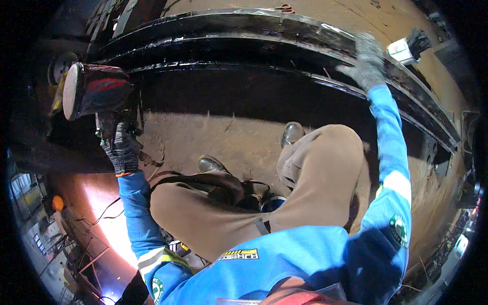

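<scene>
A long dark steel beam [213, 47] with raised flanges curves across the view ahead of me. My right hand [367, 63], in a grey knit glove, rests on the beam's right part with thumb and fingers apart. At the left, my left hand [123, 147], in a dark striped glove, is closed round something dark that I cannot make out. Just above that hand is a dark, rounded thing [104, 90] with a red patch and a pale, flat oval end. Whether the hand holds this thing itself is hidden.
A white container [401, 52] full of thin dark rods stands beyond the beam's right part. A small scissor-like tool [285, 8] lies past its far edge. Between my boots and the beam is brown ground [178, 132]. Bright light [109, 213] and a cable appear at lower left.
</scene>
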Action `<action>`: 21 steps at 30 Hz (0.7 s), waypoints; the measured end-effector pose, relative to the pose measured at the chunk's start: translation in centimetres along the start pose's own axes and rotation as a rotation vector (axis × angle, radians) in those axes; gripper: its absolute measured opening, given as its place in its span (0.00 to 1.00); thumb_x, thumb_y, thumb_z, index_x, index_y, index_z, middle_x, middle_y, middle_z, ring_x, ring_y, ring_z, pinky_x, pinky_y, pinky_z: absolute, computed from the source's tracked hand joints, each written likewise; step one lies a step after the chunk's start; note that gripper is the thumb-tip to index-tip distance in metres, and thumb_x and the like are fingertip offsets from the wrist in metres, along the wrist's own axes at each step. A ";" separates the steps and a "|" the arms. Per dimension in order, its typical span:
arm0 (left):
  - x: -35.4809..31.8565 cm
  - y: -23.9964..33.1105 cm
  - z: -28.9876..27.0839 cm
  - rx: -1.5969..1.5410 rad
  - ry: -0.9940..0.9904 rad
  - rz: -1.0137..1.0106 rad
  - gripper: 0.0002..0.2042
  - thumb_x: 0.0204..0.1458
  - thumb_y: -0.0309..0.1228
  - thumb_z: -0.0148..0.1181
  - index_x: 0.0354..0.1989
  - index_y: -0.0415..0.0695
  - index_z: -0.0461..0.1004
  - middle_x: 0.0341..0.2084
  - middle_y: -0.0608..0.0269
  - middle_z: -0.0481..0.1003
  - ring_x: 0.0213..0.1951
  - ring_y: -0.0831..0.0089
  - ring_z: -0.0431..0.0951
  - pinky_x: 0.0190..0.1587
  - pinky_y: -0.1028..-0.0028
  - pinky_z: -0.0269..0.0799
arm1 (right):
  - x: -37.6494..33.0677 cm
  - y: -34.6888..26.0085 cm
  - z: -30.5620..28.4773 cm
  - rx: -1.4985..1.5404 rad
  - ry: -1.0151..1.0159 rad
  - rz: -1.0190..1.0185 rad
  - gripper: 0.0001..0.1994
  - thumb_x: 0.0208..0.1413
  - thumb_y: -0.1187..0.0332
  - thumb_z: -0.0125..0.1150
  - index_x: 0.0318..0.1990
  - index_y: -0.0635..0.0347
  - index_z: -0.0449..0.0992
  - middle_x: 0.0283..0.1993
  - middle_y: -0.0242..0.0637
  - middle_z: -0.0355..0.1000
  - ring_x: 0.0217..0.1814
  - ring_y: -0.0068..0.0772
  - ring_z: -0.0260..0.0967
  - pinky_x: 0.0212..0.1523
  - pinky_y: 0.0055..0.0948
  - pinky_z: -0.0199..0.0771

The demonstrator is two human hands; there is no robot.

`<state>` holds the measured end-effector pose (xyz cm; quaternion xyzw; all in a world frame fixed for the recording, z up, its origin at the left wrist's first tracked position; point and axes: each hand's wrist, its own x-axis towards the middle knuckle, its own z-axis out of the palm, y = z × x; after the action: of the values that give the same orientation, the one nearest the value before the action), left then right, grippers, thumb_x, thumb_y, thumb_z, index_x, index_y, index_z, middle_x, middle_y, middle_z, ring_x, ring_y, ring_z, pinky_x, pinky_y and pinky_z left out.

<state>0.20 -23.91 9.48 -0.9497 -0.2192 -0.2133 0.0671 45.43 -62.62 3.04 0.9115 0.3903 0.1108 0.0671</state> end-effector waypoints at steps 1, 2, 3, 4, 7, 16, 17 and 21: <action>0.6 -0.3 0.4 -0.002 0.013 0.032 0.14 0.42 0.22 0.58 0.40 0.46 0.77 0.44 0.52 0.73 0.48 0.51 0.71 0.52 0.58 0.66 | 1.0 0.7 1.9 -0.084 -0.130 -0.016 0.49 0.34 0.53 0.70 0.65 0.62 0.51 0.68 0.48 0.50 0.71 0.46 0.45 0.69 0.42 0.43; 0.5 -0.5 -0.4 0.035 0.022 0.042 0.17 0.40 0.22 0.59 0.42 0.48 0.76 0.46 0.51 0.73 0.50 0.49 0.70 0.54 0.57 0.65 | 2.3 0.0 2.8 -0.140 -0.245 -0.062 0.48 0.37 0.54 0.68 0.66 0.59 0.49 0.69 0.46 0.47 0.71 0.43 0.44 0.69 0.44 0.43; 0.3 -0.3 -1.3 0.036 0.015 0.044 0.20 0.40 0.24 0.61 0.45 0.51 0.76 0.47 0.52 0.72 0.52 0.50 0.68 0.56 0.57 0.62 | 2.6 0.4 3.0 -0.119 -0.276 -0.065 0.47 0.38 0.56 0.67 0.66 0.59 0.49 0.69 0.46 0.47 0.71 0.43 0.44 0.69 0.43 0.43; 0.8 0.6 -2.5 -0.128 -0.015 -0.105 0.19 0.40 0.25 0.61 0.45 0.51 0.76 0.48 0.52 0.72 0.53 0.50 0.67 0.57 0.57 0.61 | 3.2 0.1 2.9 -0.090 -0.303 -0.071 0.46 0.39 0.58 0.67 0.66 0.58 0.49 0.69 0.46 0.48 0.71 0.42 0.45 0.69 0.43 0.44; 1.2 3.3 -4.2 -0.462 -0.041 -0.371 0.17 0.43 0.25 0.60 0.45 0.48 0.75 0.48 0.56 0.72 0.48 0.59 0.68 0.49 0.63 0.63 | 3.7 0.7 3.5 -0.029 -0.339 -0.082 0.44 0.40 0.64 0.64 0.67 0.58 0.48 0.68 0.46 0.49 0.71 0.42 0.46 0.69 0.40 0.45; -0.8 7.6 -4.7 -0.162 0.041 -0.116 0.12 0.46 0.23 0.60 0.41 0.41 0.75 0.30 0.67 0.75 0.24 0.80 0.71 0.24 0.78 0.67 | 7.7 3.2 4.9 0.330 -0.454 -0.102 0.47 0.35 0.66 0.72 0.65 0.59 0.52 0.62 0.49 0.59 0.64 0.46 0.57 0.63 0.33 0.58; -1.3 7.9 -4.4 -0.262 0.001 -0.227 0.10 0.47 0.23 0.59 0.39 0.42 0.76 0.29 0.68 0.75 0.23 0.80 0.71 0.24 0.78 0.67 | 8.3 3.3 5.8 0.325 -0.448 -0.106 0.47 0.34 0.64 0.74 0.65 0.59 0.53 0.62 0.48 0.61 0.63 0.45 0.59 0.62 0.32 0.59; -0.7 9.0 -3.2 -0.985 0.030 -0.840 0.08 0.48 0.24 0.55 0.37 0.45 0.77 0.28 0.67 0.75 0.25 0.78 0.71 0.26 0.77 0.67 | 9.1 3.3 6.1 0.370 -0.501 -0.128 0.47 0.32 0.62 0.75 0.64 0.60 0.56 0.60 0.47 0.63 0.62 0.44 0.61 0.61 0.31 0.61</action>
<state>2.40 -32.96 11.75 -0.6996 -0.4475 -0.3101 -0.4628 55.38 -58.52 -0.77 0.8808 0.4317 -0.1946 0.0013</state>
